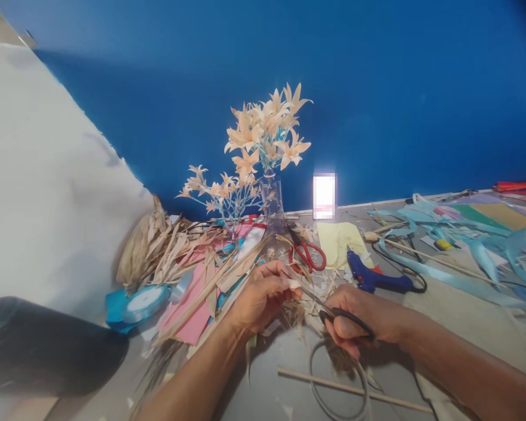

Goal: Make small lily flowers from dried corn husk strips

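Note:
My right hand (348,318) is closed on black-handled scissors (324,309), whose blades point up and left to the fingertips of my left hand (267,292). My left hand is pinched on a small pale piece (294,284) at the blade tips; its outline is partly hidden by the fingers. Dried husk scraps (304,310) lie below and between both hands. Just beyond them rest red-handled scissors (307,257), with a blue glue gun (372,275) to their right.
Pale artificial flowers stand in a clear vase (272,202). Husk strips (175,240) and a blue ribbon spool (144,304) lie left. Light blue ribbon (438,275) spreads right. A thin stick (394,399) and a ring-shaped roll (322,397) are in front; a dark cylinder (48,345) is at lower left.

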A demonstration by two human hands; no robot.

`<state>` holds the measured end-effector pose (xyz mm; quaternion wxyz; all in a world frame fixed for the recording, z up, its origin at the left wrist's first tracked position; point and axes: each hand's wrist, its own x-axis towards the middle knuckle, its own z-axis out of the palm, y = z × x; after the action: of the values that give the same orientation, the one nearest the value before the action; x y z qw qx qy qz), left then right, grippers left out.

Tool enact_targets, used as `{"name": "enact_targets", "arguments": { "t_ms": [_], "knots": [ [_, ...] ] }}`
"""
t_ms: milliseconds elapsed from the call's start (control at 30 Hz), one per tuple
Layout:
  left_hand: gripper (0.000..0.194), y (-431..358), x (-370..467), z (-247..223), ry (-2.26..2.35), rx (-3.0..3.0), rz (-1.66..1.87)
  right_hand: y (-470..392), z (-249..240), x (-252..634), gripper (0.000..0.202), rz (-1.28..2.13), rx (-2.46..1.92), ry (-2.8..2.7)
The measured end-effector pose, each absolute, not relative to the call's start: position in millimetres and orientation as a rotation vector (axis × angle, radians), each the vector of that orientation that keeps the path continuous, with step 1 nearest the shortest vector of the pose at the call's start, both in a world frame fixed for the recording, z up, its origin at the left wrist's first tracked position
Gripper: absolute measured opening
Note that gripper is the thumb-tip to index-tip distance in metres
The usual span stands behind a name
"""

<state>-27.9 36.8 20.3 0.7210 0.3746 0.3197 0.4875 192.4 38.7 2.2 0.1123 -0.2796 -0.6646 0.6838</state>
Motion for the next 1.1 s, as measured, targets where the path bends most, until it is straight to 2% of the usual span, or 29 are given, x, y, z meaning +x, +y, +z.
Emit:
{"name": "enact_targets", "arguments": {
  "t_ms": [233,467,833,1100],
  "knots": [
    [0.015,37,-33,23,0.727,0.842,1.034,37,3,191,0.039,2.064,-0.878,-1.898],
    [0.016,39,-39,23,0.718,0.819,1.052,39,2,194,0.045,2.038,-0.844,-1.91],
    [0.009,41,-44,24,0.7,0.905,1.005,38,1,194,0.041,2.07,-0.893,-1.938],
    [0.012,42,-46,27,0.743,0.909,0.999,39,-2,198,0.042,2.026,-0.97,-1.976]
  ]
}}
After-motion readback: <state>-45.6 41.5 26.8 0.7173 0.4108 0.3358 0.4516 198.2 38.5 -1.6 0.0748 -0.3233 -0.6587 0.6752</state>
